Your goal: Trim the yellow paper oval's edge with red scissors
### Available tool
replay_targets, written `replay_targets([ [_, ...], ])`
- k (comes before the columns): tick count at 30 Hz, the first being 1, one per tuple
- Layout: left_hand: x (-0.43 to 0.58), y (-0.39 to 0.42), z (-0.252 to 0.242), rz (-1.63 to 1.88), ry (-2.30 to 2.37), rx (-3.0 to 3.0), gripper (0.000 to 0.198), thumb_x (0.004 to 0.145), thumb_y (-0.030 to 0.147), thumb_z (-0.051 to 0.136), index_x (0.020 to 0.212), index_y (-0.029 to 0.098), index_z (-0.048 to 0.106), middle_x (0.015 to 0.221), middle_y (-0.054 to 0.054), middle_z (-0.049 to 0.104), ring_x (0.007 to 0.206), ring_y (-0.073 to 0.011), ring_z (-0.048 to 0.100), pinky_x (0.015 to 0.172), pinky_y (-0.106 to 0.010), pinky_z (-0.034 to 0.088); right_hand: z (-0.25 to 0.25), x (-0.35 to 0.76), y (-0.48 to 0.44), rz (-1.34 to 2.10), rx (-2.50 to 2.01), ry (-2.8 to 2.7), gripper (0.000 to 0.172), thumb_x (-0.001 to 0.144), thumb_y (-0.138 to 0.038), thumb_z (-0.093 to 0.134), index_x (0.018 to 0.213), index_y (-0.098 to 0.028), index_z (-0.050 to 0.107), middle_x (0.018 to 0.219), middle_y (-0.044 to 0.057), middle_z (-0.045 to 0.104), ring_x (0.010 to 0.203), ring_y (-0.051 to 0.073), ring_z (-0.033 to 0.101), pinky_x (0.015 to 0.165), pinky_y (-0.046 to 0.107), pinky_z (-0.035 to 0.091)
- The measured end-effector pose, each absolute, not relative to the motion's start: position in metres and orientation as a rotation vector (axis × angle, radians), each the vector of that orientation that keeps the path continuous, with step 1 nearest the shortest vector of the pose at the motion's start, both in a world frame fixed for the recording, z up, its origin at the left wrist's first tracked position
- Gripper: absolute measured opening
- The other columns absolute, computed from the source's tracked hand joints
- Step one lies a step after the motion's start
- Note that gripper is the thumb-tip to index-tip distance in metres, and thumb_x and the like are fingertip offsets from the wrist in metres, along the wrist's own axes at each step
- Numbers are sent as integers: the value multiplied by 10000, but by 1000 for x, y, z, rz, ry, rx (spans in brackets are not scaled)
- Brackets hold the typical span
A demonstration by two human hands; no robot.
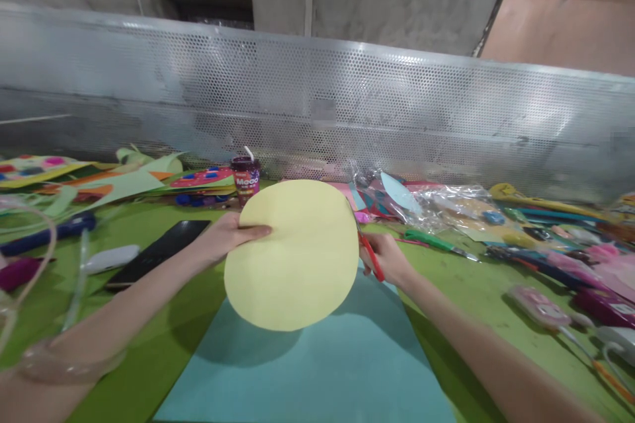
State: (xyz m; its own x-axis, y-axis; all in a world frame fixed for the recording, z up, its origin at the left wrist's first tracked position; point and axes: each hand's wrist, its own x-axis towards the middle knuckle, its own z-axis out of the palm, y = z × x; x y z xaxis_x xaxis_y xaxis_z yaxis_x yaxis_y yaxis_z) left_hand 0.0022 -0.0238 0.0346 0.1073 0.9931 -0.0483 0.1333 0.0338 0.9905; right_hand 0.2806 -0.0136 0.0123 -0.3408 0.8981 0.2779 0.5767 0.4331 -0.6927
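A round piece of pale yellow paper (295,258) is held up in front of me, tilted toward my face. My left hand (233,236) pinches its left edge, thumb on the near side and fingers hidden behind. In my right hand (384,256) are red-handled scissors (372,259), with the blades at the paper's right edge. The far ends of the blades are partly hidden by the paper. Under the circle, a light blue sheet (317,377) lies flat on the green table (163,337).
A purple cup with a straw (245,178) stands behind the circle. Left lie a black phone (163,251), a white case (113,258) and paper scraps (124,185). Right are a green-handled cutter (436,242), plastic bags (446,208) and a pink device (538,306). A perforated metal panel (317,89) borders the back.
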Motion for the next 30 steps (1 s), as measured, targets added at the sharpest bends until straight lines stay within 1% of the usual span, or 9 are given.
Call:
replay_targets([
  [8,-1,-22,32,977,1262,1392,282,576,310,680,821,172,667,812,-61,701,742,-250,642,659,-342,524,12,283,-13,620,-1216,-2086,141,680,-179,383,591,-148,487,467,-33,480,381,102,520,375,189,401],
  [16,0,-24,35,950,1267,1411,289,574,314,676,827,174,671,821,-73,699,757,-259,640,670,-344,519,12,283,-13,611,-1239,-2095,179,700,-191,368,635,-140,527,501,-22,512,380,96,518,378,187,396],
  [19,0,-24,36,934,1272,1422,308,572,321,675,842,174,667,823,-68,699,763,-261,639,681,-350,515,12,284,-13,615,-1219,-2113,168,700,-187,372,638,-141,522,506,-23,516,391,94,517,385,184,395],
  [23,-1,-24,36,943,1267,1431,288,562,318,682,812,175,673,790,-59,703,745,-260,641,694,-361,510,13,284,-12,627,-1232,-2115,156,696,-184,369,605,-151,491,467,-33,488,380,96,509,377,183,386],
  [30,-3,-22,34,912,1274,1457,293,578,324,671,834,180,668,822,-61,699,772,-255,636,691,-345,509,10,285,-10,599,-1227,-2129,153,697,-182,378,605,-144,494,484,-24,490,390,86,495,372,169,375],
])
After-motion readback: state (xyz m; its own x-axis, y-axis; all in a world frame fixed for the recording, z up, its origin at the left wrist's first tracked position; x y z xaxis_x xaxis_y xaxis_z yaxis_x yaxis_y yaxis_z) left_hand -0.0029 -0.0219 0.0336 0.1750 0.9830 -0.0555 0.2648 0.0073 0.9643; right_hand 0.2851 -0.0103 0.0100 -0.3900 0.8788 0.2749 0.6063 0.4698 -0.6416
